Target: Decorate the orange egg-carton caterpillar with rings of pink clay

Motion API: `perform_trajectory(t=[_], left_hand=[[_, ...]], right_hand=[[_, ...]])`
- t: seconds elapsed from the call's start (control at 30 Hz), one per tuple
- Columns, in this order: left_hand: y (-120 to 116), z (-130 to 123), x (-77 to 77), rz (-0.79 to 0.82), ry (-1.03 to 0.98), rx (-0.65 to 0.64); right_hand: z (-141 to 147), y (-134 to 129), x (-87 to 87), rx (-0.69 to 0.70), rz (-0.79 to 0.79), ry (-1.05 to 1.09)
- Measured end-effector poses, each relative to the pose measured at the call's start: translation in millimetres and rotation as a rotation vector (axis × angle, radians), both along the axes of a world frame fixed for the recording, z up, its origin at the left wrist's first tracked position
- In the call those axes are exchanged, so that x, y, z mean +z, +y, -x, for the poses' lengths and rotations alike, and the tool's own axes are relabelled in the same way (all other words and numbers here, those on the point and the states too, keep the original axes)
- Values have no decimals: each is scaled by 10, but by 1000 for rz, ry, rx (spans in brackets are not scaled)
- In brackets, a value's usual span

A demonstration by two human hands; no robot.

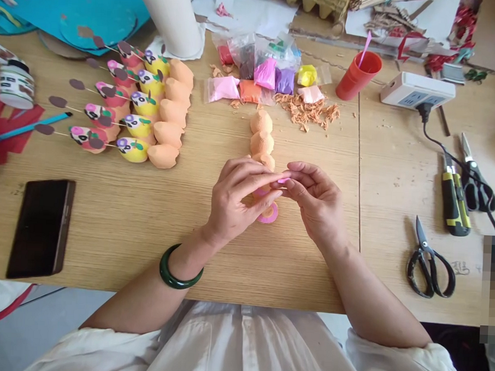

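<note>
A small piece of pink clay (284,180) is pinched between the fingertips of my left hand (241,193) and my right hand (318,202). Both hands are over a column of rounded orange pieces (261,132) in the middle of the table. The nearest piece of that column carries a pink ring (275,213), just below my fingertips; the one behind it shows some pink and is partly hidden by my fingers. Further left stand rows of decorated egg-like shapes (133,149) beside a column of plain orange ones (163,156).
Clay packets (250,90), orange scraps (312,110) and a red cup (358,75) lie beyond my hands. On the right are a power strip (418,92), scissors (424,247) and a cutter (455,203). A phone (38,228) rests at left; fingers of another person show at the left edge.
</note>
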State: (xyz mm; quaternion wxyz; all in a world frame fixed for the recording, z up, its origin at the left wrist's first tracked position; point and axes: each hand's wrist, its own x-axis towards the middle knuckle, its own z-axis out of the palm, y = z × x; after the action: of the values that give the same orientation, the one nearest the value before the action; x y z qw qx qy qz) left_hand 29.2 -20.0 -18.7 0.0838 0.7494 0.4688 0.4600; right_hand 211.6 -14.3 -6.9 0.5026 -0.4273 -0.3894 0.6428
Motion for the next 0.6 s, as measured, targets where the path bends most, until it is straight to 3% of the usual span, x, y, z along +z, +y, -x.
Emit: perform_trajectory(t=[0.13, 0.4, 0.6], left_hand=[[-12, -1, -18, -92, 8, 72], [-6, 22, -2, -169, -16, 52], [-8, 11, 1, -61, -77, -8]], right_hand=[[16, -23, 7, 28, -7, -11], [30, -18, 94, 101, 43, -21], [15, -1, 78, 135, 106, -17]])
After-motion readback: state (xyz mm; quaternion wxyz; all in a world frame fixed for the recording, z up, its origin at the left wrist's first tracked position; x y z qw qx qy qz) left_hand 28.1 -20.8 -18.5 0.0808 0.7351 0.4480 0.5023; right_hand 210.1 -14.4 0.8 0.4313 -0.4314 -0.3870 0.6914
